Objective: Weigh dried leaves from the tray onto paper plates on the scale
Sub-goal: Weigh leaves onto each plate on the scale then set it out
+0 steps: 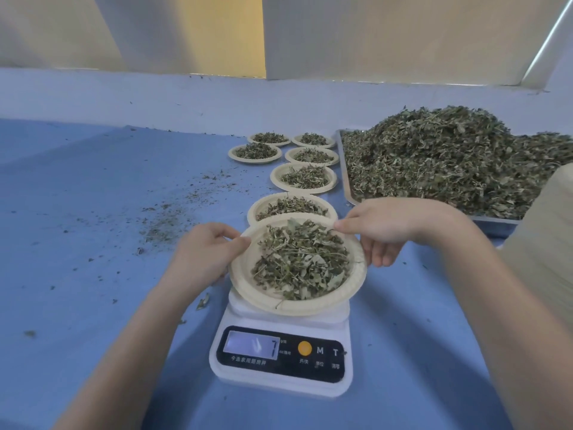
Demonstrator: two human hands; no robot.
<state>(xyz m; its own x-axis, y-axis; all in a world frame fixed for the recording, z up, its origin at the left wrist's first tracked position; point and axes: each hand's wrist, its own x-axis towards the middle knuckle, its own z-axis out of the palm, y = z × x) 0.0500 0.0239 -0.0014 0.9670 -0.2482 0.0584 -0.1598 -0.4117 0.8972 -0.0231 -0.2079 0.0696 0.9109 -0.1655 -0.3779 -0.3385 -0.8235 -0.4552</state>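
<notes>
A paper plate (245,282) heaped with dried leaves (302,262) is over the platform of a white digital scale (280,364), tilted, its far edge raised. My left hand (204,254) pinches the plate's left rim with thumb on top. My right hand (383,228) pinches the far right rim, fingers curled under it. The scale's display shows a 7. A metal tray (347,184) at the right carries a big pile of dried leaves (449,162).
Several filled paper plates (304,178) stand in a row behind the scale, the nearest (291,206) just beyond the held plate. Leaf crumbs (167,218) are scattered over the blue tabletop at the left. A pale wall rises behind the table.
</notes>
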